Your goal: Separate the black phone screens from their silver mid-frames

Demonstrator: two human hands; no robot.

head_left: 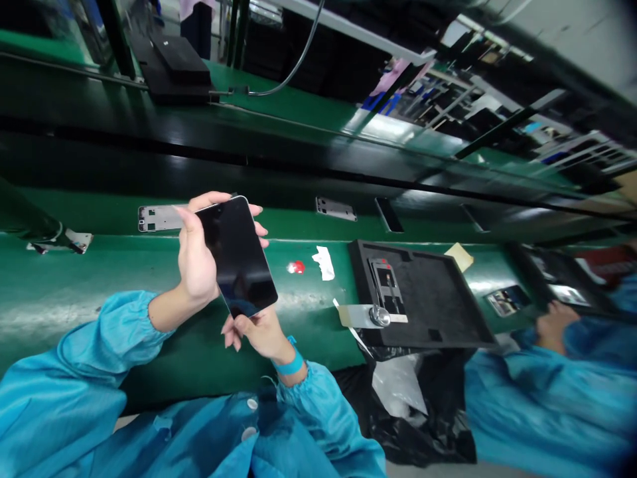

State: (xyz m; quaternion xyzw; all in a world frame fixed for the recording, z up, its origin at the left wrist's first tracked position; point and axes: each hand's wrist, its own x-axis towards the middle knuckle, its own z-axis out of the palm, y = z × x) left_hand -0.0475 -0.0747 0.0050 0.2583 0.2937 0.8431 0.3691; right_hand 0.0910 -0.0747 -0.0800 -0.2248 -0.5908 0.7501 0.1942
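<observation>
A smartphone (239, 255) with a dark, glossy screen is held up above the green bench, tilted, its screen facing me. My left hand (197, 255) wraps round its left side and upper back, with fingertips showing past the right edge. At the bottom edge, my right hand (259, 330) grips the phone's lower corner, thumb on the front. A blue band circles my right wrist. Behind my left hand, a grey phone frame (158, 218) lies on the black belt's near edge, partly covered by the hand.
Right of my hands are a red-and-white scrap (296, 267), torn white paper (325, 263), a pump bottle (365, 316) and a black foam tray (428, 292) with phone parts. Another phone frame (336, 208) and a phone (389, 215) lie beyond. A co-worker's hand (556, 325) is at far right.
</observation>
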